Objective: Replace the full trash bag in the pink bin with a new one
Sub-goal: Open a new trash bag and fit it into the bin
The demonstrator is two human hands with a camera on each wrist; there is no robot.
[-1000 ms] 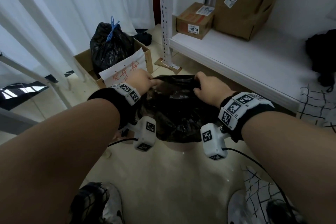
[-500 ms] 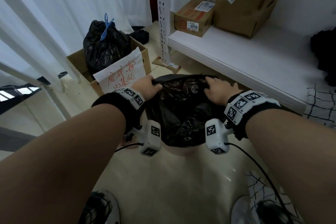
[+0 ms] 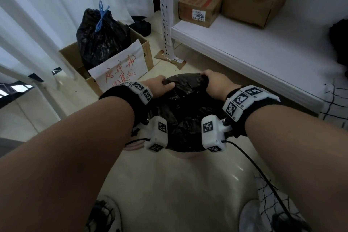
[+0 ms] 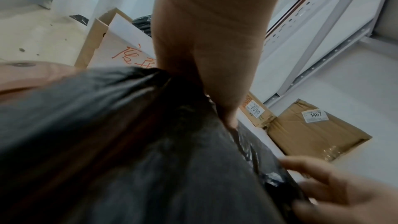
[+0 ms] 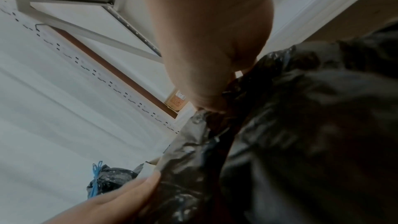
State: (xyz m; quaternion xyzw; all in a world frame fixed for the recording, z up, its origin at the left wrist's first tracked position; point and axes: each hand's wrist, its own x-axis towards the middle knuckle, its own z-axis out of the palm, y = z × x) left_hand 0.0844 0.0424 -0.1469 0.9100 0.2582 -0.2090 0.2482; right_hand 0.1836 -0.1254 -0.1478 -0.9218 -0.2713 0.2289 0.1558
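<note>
Gripping the gathered top of the black trash bag (image 3: pixel 185 103) from both sides, we have our left hand (image 3: pixel 160 87) clenched on the plastic at the left of the bunch and our right hand (image 3: pixel 216 84) curled round it at the right, the two hands near each other over the far edge. In the left wrist view the left thumb lies along the bunched plastic, and the fingers of the other hand (image 4: pixel 336 190) show at the lower right against the same bag. The bag sits in the pink bin (image 3: pixel 185 154) on the floor just in front of our feet (only a sliver of pale pink rim shows under the plastic).

To the left, well apart from the bin, a tied black bag (image 3: pixel 101 41) with a blue drawstring stands in an open cardboard box (image 3: pixel 146 52), behind a white sheet (image 3: pixel 120 73) with red handwriting. To the right runs a low white shelf (image 3: pixel 254 52) bearing a small carton (image 3: pixel 199 5) labelled 8090 and, just beside it, a larger brown parcel (image 3: pixel 252 0) marked 1467.
</note>
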